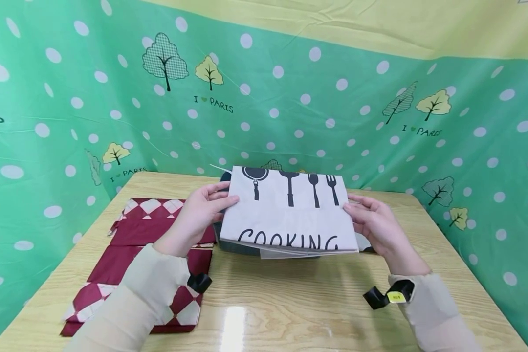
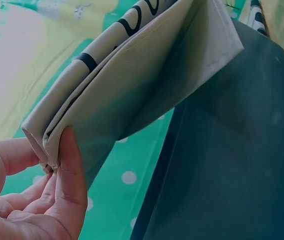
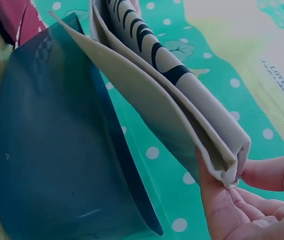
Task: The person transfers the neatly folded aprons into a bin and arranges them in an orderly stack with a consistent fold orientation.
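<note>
Both hands hold up a folded white cloth printed with black kitchen utensils and the word COOKING. My left hand pinches its left edge, the thumb on the printed face. At the opposite edge, my right hand grips the layers between thumb and fingers. Several stacked folds show along the cloth's lower side in the left wrist view, where one loose flap hangs away from the rest. A dark blue plastic bin stands on the table right below and behind the cloth, which hides most of it in the head view.
Folded dark red cloths with red-and-white diamond bands lie on the left of the wooden table. A white and black item shows past the cloth's right side. A green dotted curtain hangs around the table.
</note>
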`<action>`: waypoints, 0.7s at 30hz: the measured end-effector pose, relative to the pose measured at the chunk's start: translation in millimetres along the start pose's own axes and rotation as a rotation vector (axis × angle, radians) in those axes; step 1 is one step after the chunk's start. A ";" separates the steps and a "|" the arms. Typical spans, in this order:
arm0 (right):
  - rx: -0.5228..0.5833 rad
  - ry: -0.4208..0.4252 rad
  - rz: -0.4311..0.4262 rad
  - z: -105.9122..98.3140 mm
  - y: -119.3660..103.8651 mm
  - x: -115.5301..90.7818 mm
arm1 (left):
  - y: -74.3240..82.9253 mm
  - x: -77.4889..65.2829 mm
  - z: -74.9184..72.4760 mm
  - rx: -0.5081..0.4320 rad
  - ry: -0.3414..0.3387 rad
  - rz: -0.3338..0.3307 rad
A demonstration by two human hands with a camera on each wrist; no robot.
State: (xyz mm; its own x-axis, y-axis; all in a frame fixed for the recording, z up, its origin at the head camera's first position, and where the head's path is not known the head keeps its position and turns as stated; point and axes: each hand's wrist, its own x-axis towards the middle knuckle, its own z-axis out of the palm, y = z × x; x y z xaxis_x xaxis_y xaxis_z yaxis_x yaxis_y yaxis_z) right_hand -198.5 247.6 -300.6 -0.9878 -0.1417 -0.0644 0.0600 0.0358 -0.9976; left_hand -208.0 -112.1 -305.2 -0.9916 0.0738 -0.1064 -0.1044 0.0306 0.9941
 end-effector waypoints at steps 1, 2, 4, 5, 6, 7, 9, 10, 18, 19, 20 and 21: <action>-0.003 -0.003 0.000 0.5 -1.6 1.7 | 1.6 1.0 -0.7 0.013 0.006 0.000; -0.015 -0.003 0.001 1.0 -3.5 3.0 | 3.3 1.9 -1.3 0.030 0.010 0.002; -0.040 0.004 0.007 2.4 -7.3 5.6 | 5.9 3.8 -2.4 0.052 0.017 0.001; -0.049 0.008 0.012 3.1 -8.8 7.0 | 6.7 5.3 -3.2 0.061 0.018 0.001; -0.062 0.010 0.017 3.9 -10.1 8.4 | 7.3 6.6 -3.8 0.069 0.017 0.001; -0.076 0.012 0.021 4.6 -11.2 9.8 | 7.7 8.2 -4.4 0.078 0.016 0.001; -0.112 0.018 0.030 6.2 -13.3 12.2 | 8.2 11.2 -5.2 0.093 0.016 0.000; -0.129 0.019 0.032 7.1 -13.9 13.5 | 8.5 12.9 -5.3 0.105 0.018 0.000; -0.318 0.065 0.059 12.0 -13.7 25.4 | 9.5 24.7 -3.2 0.222 0.042 0.002; -0.343 0.069 0.065 12.8 -13.2 27.2 | 9.4 26.1 -2.7 0.228 0.040 0.003; -0.363 0.071 0.070 13.3 -12.7 29.2 | 9.2 27.7 -2.4 0.233 0.039 0.003; -0.378 0.074 0.076 13.8 -12.2 31.5 | 9.0 29.3 -2.2 0.240 0.038 0.004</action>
State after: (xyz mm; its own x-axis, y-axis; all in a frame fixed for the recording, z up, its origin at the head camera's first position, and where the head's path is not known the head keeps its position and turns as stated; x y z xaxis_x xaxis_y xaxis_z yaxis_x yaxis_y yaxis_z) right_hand -228.3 229.0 -290.8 -0.9912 -0.0530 -0.1217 0.0898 0.4072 -0.9089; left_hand -238.2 -111.9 -299.3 -0.9946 0.0373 -0.0971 -0.0838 0.2663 0.9603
